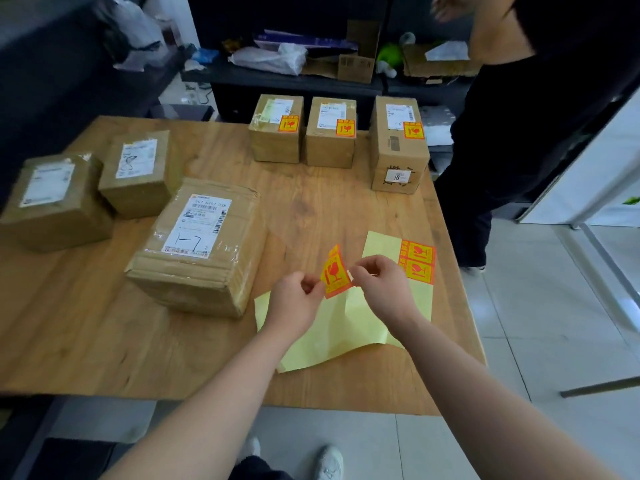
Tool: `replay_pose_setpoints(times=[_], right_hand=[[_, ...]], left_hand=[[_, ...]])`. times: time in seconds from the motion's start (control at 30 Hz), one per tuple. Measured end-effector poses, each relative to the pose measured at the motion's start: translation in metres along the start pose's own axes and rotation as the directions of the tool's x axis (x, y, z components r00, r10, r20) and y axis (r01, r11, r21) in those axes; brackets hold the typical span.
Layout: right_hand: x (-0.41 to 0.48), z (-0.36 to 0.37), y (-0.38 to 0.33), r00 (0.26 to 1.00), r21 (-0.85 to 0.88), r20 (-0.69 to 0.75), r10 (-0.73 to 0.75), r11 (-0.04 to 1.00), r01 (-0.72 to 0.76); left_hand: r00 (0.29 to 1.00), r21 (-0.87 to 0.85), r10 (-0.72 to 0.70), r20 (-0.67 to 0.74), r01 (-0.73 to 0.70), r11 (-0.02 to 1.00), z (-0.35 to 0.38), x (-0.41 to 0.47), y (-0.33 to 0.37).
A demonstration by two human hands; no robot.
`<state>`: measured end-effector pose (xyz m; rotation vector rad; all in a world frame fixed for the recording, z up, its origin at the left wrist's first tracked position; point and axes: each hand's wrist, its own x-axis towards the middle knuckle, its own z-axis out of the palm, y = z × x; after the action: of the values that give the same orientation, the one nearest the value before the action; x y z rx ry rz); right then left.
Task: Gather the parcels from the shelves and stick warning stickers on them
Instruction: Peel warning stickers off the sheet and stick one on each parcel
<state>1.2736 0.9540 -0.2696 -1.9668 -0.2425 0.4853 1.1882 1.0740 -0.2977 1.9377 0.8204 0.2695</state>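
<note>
Both grips pinch the sticker, left hand and right hand on opposite edges; unstickered parcel lies just left, nearer left hand.

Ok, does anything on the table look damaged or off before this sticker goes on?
The large parcel nearest the hands is battered: its near edge is crushed and its tape wrinkled. The sticker, pinched between left hand and right hand, curls rather than lying flat. The yellow backing sheet beneath is creased.
</note>
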Motion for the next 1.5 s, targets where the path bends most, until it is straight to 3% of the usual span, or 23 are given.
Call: replay_pose_setpoints(times=[0.27, 0.4, 0.5, 0.83, 1.0, 1.27, 1.5], right_hand=[[-0.009, 0.046, -0.032, 0.995, -0.096, 0.057, -0.084, 0.991, 0.089], [-0.019, 0.078, -0.052, 0.993, -0.063, 0.093, -0.076, 0.995, 0.082], [-0.024, 0.105, -0.064, 0.996, -0.048, 0.060, -0.062, 0.997, 0.065], [-0.029, 0.159, -0.078, 0.999, 0.029, 0.044, -0.025, 0.999, 0.024], [-0.027, 0.171, -0.083, 0.997, 0.243, 0.034, 0.069, 0.967, -0.076], [-0.025, 0.182, -0.083, 0.999, 0.100, -0.038, 0.025, 0.995, -0.021], [-0.017, 0.187, -0.083, 0.994, 0.077, -0.051, 0.092, 0.993, -0.088]], left_hand=[[0.999, -0.150, -0.030, 0.040, 0.036, 0.988, -0.072, 0.007, -0.019], [1.000, -0.107, 0.024, -0.012, -0.025, 0.994, -0.115, 0.012, -0.026], [0.999, -0.097, 0.032, 0.036, -0.028, 0.995, -0.143, 0.016, -0.034], [0.982, 0.084, 0.089, 0.168, -0.104, 0.991, -0.196, 0.043, -0.050], [0.969, 0.164, 0.085, 0.231, -0.125, 0.978, -0.207, 0.058, -0.054], [0.958, 0.205, 0.093, 0.272, -0.152, 0.967, -0.208, 0.068, -0.060], [0.969, 0.471, 0.203, 0.144, -0.248, 0.847, -0.202, 0.071, -0.052]])
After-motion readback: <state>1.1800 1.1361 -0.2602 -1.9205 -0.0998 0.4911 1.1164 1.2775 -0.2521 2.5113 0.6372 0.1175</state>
